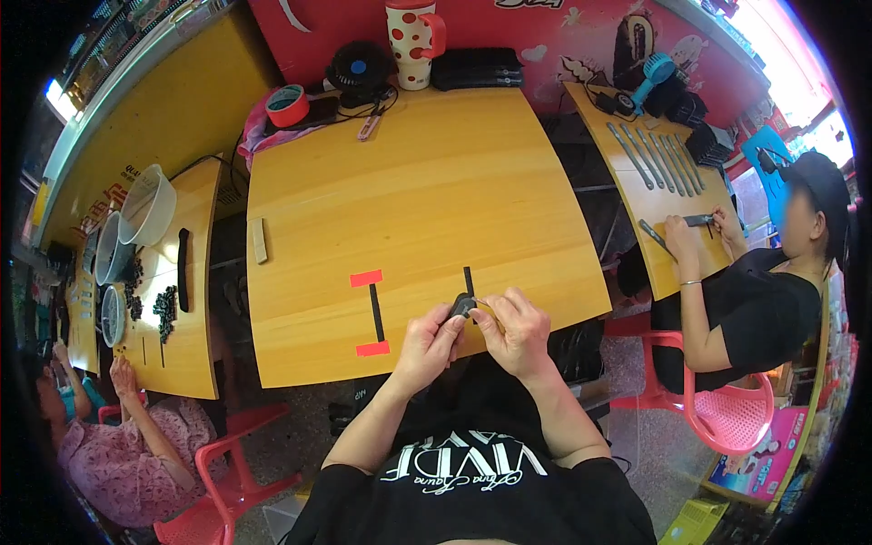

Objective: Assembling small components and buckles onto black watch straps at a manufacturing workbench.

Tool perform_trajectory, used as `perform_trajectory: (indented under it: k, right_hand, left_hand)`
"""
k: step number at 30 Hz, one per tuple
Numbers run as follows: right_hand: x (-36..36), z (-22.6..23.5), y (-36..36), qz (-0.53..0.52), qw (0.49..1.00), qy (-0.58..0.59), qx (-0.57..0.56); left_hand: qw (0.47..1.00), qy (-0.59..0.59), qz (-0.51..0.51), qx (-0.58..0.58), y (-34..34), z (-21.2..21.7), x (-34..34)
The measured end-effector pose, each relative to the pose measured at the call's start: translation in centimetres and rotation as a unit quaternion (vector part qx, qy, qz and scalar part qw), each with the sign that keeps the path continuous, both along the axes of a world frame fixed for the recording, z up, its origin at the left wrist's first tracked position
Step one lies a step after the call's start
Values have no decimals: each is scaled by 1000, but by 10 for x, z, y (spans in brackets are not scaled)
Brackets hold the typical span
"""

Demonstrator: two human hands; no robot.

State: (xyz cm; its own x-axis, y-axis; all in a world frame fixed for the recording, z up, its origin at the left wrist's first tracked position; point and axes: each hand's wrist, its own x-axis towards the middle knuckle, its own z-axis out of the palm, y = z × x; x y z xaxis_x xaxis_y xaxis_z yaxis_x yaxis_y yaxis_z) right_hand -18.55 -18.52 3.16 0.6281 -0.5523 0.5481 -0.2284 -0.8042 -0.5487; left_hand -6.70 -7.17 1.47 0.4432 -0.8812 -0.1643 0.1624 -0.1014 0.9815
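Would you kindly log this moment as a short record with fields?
Left hand: pinches a small black part at the table's near edge
Right hand: fingers on the same part, from the other side
Table: yellow wood
Marks: two red tape pieces with a black strip between
Far edge: red tape roll, small black fan, spotted mug
Right: a person in black handling dark strips
Left: a person in pink by clear tubs

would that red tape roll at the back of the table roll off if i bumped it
Probably not: the tape roll lies flat on its side on pink cloth, so it should slide rather than roll. It looks light and hollow, easy to shift.
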Motion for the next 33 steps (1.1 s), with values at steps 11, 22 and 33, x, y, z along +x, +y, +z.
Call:
perform_trajectory:
  k: [11, 22, 33]
  right_hand:
    - [0, 1, -1, -3, 1000, 6, -14]
    - [0, 0, -7, 32, 999, 10, -18]
    - [-3, 19, -19, 83, 982, 52, -159]
  left_hand:
    - [1000, 12, 4, -7, -1, 1, -1]
    - [1000, -3, 2, 1, -1, 3, 0]
    - [996, -85, 7, -9, 1, 0, -2]
